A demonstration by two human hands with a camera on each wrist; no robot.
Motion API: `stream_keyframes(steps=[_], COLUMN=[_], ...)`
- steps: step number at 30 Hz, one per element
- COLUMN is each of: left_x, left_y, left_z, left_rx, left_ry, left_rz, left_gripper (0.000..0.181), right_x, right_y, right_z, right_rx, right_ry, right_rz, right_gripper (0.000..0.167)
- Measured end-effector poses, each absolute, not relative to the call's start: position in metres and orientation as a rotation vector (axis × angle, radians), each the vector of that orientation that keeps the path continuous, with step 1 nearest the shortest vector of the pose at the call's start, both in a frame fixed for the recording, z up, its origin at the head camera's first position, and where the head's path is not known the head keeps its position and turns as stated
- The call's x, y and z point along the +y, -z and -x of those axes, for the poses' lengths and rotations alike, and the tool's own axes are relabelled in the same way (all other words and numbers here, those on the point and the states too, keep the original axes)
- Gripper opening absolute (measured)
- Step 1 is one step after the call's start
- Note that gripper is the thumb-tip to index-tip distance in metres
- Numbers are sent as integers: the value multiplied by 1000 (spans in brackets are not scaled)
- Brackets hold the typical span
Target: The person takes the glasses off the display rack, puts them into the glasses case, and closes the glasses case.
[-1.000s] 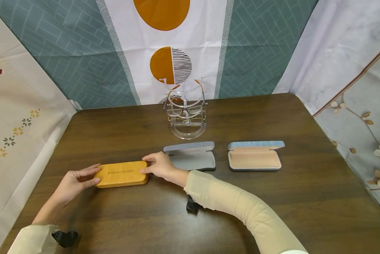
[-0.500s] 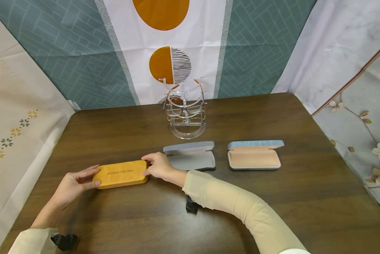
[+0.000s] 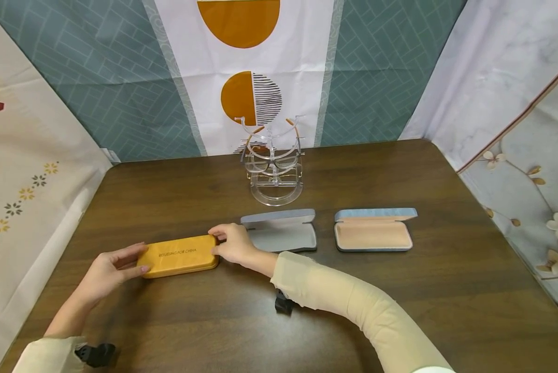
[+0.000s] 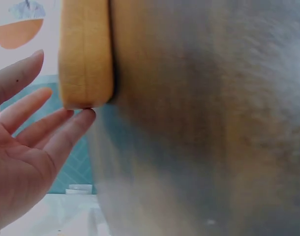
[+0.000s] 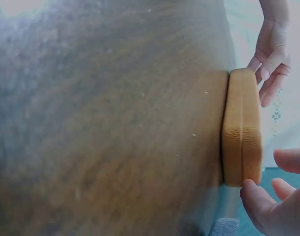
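A closed yellow glasses case (image 3: 178,255), with lettering across its lid, lies on the wooden table (image 3: 204,321). At its left end is my left hand (image 3: 108,272); in the left wrist view a fingertip touches the end of the case, and the thumb stands apart from it. My right hand (image 3: 234,243) is at the other end. In the right wrist view, one fingertip meets the case's lower edge while the thumb stays off it. Neither hand's fingers are curled round the case. The right hand covers part of an open grey glasses case (image 3: 283,235).
To the right lies an open blue glasses case (image 3: 374,235) with a peach lining. A clear display stand (image 3: 275,197) holding eyeglasses (image 3: 271,165) is at the back of the table. Patterned cloths hang behind and at both sides.
My right thumb has drawn back slightly from the lid to the case's right end. Both hands and the yellow case otherwise stay nearly in place.
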State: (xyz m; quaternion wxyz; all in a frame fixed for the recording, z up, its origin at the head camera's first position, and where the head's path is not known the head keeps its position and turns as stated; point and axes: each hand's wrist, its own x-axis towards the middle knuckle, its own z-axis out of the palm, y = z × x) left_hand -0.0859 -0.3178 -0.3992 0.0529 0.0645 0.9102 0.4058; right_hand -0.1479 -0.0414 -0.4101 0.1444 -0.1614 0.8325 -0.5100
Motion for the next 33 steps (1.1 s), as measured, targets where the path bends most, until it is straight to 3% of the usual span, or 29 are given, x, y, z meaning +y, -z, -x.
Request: stream_keyframes(steps=[8, 16, 24, 33], left_x=[-314, -300, -313, -265], left_y=[385, 384, 416, 377], left_z=[83, 82, 95, 83], left_rx=[2851, 2955, 2959, 2918], left_ry=[-1212, -1343, -1514, -1647], left_rz=[-190, -173, -235, -305], left_gripper=[52, 34, 27, 17], right_x=[-32, -28, -21, -9], right_y=[398, 388, 384, 379], right_z=[146, 140, 138, 140], right_rx=[2346, 2317, 2263, 2171], right_ry=[1556, 1588, 1681, 1767], right_rz=[513, 540, 574, 548], right_gripper=[30, 27, 23, 23])
